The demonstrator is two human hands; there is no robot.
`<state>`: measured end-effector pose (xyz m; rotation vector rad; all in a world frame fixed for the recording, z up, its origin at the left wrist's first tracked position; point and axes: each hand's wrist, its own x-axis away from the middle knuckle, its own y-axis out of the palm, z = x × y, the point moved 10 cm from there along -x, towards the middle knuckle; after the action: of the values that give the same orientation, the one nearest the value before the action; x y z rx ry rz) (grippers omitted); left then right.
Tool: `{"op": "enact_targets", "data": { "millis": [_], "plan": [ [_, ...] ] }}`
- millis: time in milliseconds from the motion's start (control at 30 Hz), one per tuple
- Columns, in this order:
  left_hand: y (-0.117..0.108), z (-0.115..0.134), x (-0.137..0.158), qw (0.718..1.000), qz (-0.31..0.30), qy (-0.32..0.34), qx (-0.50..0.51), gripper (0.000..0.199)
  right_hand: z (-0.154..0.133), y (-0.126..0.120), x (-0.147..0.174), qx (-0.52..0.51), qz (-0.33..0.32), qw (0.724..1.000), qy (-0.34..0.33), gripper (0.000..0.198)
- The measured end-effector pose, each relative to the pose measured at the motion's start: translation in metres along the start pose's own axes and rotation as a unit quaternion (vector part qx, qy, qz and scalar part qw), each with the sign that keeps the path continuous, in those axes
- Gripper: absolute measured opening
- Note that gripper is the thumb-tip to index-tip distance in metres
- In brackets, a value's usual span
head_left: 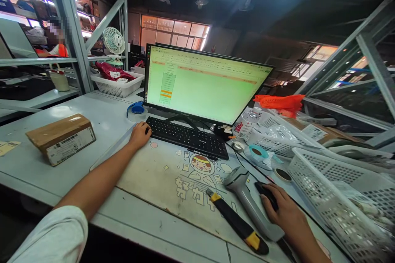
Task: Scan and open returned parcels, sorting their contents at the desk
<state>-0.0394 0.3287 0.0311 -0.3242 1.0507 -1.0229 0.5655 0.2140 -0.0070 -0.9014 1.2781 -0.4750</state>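
My left hand [140, 134] rests at the left end of the black keyboard [188, 136], its fingers bent over the corner keys and holding nothing. At the right, my right hand [285, 209] lies over a black computer mouse [267, 195], partly covering it. Just left of that hand is a grey barcode scanner [247, 197]. A black and yellow box cutter [234, 220] lies beside the scanner on the cartoon desk mat [148, 176]. Behind the keyboard stands a monitor [203, 86] showing a spreadsheet with a few orange rows.
A labelled cardboard box [64, 139] sits on the desk at left. Tape in a blue dispenser [136, 111] stands by the monitor. White baskets [321, 172] crowd the right side, near tape rolls [259, 152]. Another basket [119, 86] holds red packages. A person [57, 41] is at back left.
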Motion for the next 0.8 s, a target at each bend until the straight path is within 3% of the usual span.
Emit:
{"op": "enact_targets", "data": {
  "millis": [300,500,800],
  "plan": [
    [0.0,0.0,0.0,1.0,-0.005,-0.001,-0.001,0.013,0.007,0.01,0.002,-0.004,-0.018,1.0,0.004,0.045],
    [0.0,0.0,0.0,1.0,-0.004,-0.005,0.0,0.013,0.0,0.004,0.0,-0.014,-0.005,1.0,-0.009,0.044],
    [-0.002,0.001,0.001,1.0,-0.005,-0.001,0.006,0.015,0.0,-0.004,0.001,0.001,-0.006,1.0,0.024,0.051]
  ]
}}
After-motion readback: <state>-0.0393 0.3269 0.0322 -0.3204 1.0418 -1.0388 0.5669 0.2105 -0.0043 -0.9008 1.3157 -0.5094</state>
